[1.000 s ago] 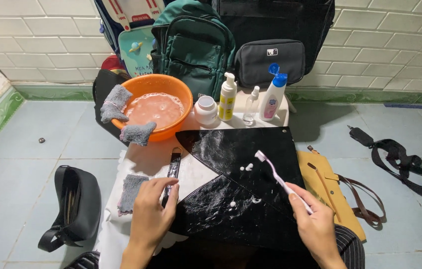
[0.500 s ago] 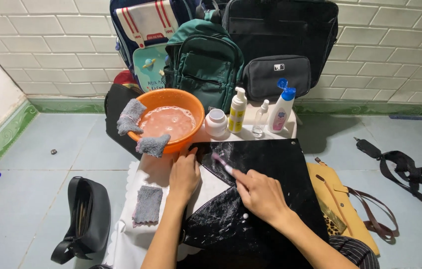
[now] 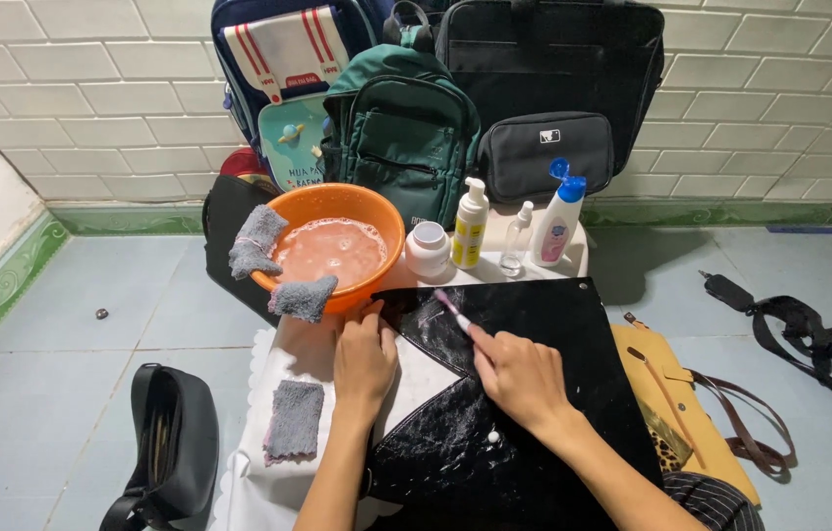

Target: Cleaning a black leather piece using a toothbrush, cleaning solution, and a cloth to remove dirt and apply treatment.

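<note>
A black bag (image 3: 534,324) with white foam on it lies flat in front of me on a white cloth (image 3: 303,344). My left hand (image 3: 364,364) presses down on the bag's upper left corner, close to the orange basin (image 3: 332,211). My right hand (image 3: 519,374) grips a pink and white toothbrush (image 3: 451,308) whose bristles rest on the soapy black surface near the top edge.
Two grey cloths (image 3: 257,239) hang over the rim of the basin of foamy water; another (image 3: 295,421) lies on the white cloth. A jar (image 3: 428,248) and bottles (image 3: 471,223) stand behind. Backpacks (image 3: 401,133) line the tiled wall. A tan bag (image 3: 676,403) lies right, a black pouch (image 3: 170,447) left.
Both hands moved up from the bag's near part to its top left corner; the left hand left the dark object by the grey cloth, and the toothbrush now touches the bag.
</note>
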